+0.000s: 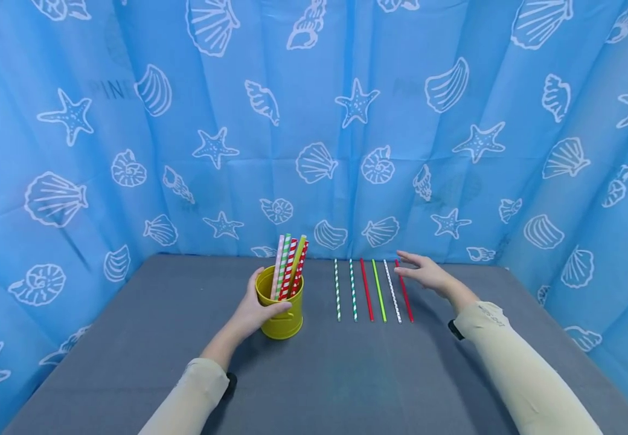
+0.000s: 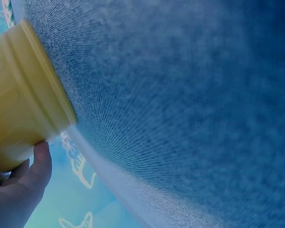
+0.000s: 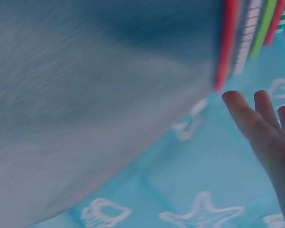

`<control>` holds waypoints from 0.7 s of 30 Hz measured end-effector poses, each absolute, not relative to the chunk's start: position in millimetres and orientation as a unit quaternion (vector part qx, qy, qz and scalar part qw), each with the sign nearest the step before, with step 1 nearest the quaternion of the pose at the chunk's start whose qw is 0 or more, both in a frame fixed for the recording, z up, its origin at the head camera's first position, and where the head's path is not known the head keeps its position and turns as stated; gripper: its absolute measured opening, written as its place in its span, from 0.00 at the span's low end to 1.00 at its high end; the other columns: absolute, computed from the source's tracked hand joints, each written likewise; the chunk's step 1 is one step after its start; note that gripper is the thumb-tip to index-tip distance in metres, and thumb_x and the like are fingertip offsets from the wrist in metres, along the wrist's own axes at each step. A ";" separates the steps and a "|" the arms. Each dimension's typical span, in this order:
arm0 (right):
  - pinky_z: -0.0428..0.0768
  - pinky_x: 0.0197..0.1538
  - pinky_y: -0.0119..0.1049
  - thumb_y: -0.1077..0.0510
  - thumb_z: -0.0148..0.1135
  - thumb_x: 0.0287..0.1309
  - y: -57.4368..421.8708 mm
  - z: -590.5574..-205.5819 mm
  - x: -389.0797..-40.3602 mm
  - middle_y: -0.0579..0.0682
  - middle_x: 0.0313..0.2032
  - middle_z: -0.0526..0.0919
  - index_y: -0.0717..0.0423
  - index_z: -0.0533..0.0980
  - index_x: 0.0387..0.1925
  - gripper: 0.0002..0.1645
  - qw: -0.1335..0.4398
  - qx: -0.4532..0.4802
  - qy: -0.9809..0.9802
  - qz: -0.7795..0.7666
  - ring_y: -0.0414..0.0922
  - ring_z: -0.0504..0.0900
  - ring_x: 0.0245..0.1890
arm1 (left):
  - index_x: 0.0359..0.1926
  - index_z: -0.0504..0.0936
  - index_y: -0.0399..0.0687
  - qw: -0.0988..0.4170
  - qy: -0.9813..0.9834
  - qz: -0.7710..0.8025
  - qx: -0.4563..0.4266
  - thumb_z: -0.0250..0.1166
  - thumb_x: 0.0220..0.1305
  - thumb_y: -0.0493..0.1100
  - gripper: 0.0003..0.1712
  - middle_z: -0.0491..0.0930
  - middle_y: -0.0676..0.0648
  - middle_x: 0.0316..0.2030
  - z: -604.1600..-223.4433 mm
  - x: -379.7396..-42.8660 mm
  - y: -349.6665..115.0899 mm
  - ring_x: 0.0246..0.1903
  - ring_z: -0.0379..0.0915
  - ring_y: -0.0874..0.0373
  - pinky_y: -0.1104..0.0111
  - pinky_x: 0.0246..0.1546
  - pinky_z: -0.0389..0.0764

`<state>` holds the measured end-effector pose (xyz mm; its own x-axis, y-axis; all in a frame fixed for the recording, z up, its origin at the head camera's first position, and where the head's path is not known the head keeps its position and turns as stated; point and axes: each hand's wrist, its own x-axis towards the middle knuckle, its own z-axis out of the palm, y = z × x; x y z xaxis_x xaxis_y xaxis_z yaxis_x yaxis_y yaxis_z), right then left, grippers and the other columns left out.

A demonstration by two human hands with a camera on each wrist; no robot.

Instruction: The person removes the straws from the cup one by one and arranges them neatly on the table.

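A yellow bucket (image 1: 282,328) stands upright on the table, several paper straws (image 1: 291,269) leaning in it: pink, green-striped, red-striped, gold and red with white dots. My left hand (image 1: 253,311) grips the bucket around its side, thumb across the front near the rim; the left wrist view shows fingers (image 2: 42,164) against its yellow wall. Over the far end of the rightmost red straw (image 1: 404,291) hovers my right hand (image 1: 428,275), fingers extended and holding nothing. Left of that straw lie a patterned white straw (image 1: 392,291) and a lime green straw (image 1: 379,290).
Farther left in the same row lie another red straw (image 1: 366,290) and two green-striped straws, one (image 1: 353,290) beside the other (image 1: 337,290). The grey cloth-covered table (image 1: 314,386) ends at a blue shell-print curtain (image 1: 314,121) behind and at both sides.
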<state>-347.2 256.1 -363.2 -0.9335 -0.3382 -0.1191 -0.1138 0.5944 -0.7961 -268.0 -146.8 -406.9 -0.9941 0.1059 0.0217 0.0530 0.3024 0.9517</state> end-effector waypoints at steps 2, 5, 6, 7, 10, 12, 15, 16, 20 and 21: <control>0.63 0.59 0.70 0.46 0.53 0.70 246.9 -359.3 -342.7 0.70 0.71 0.49 0.61 0.45 0.75 0.45 0.118 -0.134 0.876 -0.449 0.69 0.53 0.68 | 0.75 0.37 0.51 0.022 0.806 0.590 0.050 0.72 0.57 0.56 0.61 0.55 0.37 0.69 -406.4 -267.4 -146.4 0.65 0.55 0.43 0.45 0.65 0.60; 0.63 0.61 0.67 0.48 0.51 0.72 229.9 -355.7 -337.9 0.68 0.71 0.52 0.60 0.46 0.75 0.42 0.108 -0.138 0.853 -0.492 0.66 0.56 0.68 | 0.75 0.37 0.50 0.022 0.805 0.591 0.049 0.72 0.57 0.55 0.61 0.55 0.37 0.68 -405.9 -267.0 -146.0 0.65 0.55 0.43 0.45 0.65 0.60; 0.63 0.61 0.66 0.49 0.51 0.72 223.5 -354.5 -336.1 0.68 0.71 0.53 0.60 0.46 0.75 0.41 0.106 -0.140 0.844 -0.506 0.66 0.57 0.68 | 0.75 0.37 0.50 0.022 0.804 0.592 0.049 0.72 0.57 0.55 0.61 0.55 0.37 0.68 -405.7 -267.0 -145.8 0.65 0.55 0.43 0.45 0.65 0.60; 0.64 0.61 0.65 0.49 0.51 0.72 217.4 -353.9 -334.8 0.67 0.71 0.55 0.59 0.46 0.75 0.41 0.106 -0.138 0.835 -0.521 0.65 0.58 0.68 | 0.75 0.37 0.50 0.023 0.803 0.593 0.050 0.72 0.57 0.55 0.61 0.55 0.37 0.68 -405.8 -267.2 -145.5 0.65 0.56 0.43 0.45 0.65 0.60; 0.66 0.61 0.63 0.50 0.50 0.72 197.9 -351.4 -329.8 0.66 0.70 0.57 0.58 0.45 0.76 0.41 0.115 -0.143 0.804 -0.565 0.64 0.61 0.67 | 0.75 0.37 0.49 0.023 0.802 0.595 0.051 0.72 0.57 0.54 0.61 0.56 0.37 0.68 -405.7 -267.7 -144.6 0.64 0.56 0.43 0.46 0.64 0.61; 0.68 0.61 0.61 0.50 0.51 0.72 184.8 -349.7 -327.1 0.65 0.70 0.58 0.56 0.45 0.76 0.41 0.118 -0.146 0.784 -0.592 0.63 0.62 0.66 | 0.75 0.37 0.50 0.023 0.801 0.596 0.050 0.72 0.57 0.54 0.61 0.55 0.37 0.68 -405.4 -267.8 -144.6 0.64 0.56 0.43 0.46 0.64 0.61; 0.71 0.59 0.57 0.50 0.51 0.72 167.4 -348.1 -323.6 0.64 0.70 0.60 0.54 0.44 0.77 0.41 0.120 -0.146 0.757 -0.626 0.61 0.65 0.65 | 0.75 0.38 0.50 0.023 0.804 0.593 0.047 0.72 0.57 0.54 0.60 0.55 0.37 0.68 -404.6 -268.0 -145.5 0.65 0.56 0.43 0.46 0.64 0.61; 0.72 0.58 0.55 0.50 0.52 0.72 162.5 -348.0 -322.8 0.63 0.69 0.61 0.53 0.45 0.77 0.41 0.121 -0.143 0.749 -0.636 0.60 0.66 0.65 | 0.75 0.38 0.51 0.024 0.805 0.591 0.047 0.72 0.57 0.55 0.60 0.55 0.37 0.68 -404.2 -268.1 -146.0 0.65 0.56 0.43 0.46 0.64 0.62; 0.72 0.60 0.55 0.52 0.53 0.71 145.0 -350.0 -320.2 0.61 0.69 0.64 0.51 0.46 0.77 0.41 0.128 -0.135 0.724 -0.664 0.58 0.69 0.64 | 0.74 0.40 0.51 0.027 0.813 0.579 0.046 0.73 0.55 0.56 0.61 0.56 0.38 0.67 -401.8 -268.9 -147.8 0.64 0.56 0.43 0.45 0.64 0.62; 0.71 0.60 0.55 0.53 0.53 0.71 140.7 -350.6 -319.3 0.60 0.68 0.64 0.51 0.47 0.76 0.40 0.130 -0.130 0.720 -0.669 0.57 0.70 0.64 | 0.74 0.40 0.51 0.029 0.815 0.576 0.046 0.73 0.54 0.56 0.61 0.56 0.38 0.67 -401.3 -269.0 -148.3 0.64 0.56 0.44 0.45 0.64 0.62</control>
<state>-319.3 140.7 -350.6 -0.9321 -0.3620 -0.0127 -0.0135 0.0698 -0.9975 -269.0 -148.3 -401.3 -0.9941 0.1079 0.0047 0.0405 0.3317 0.9425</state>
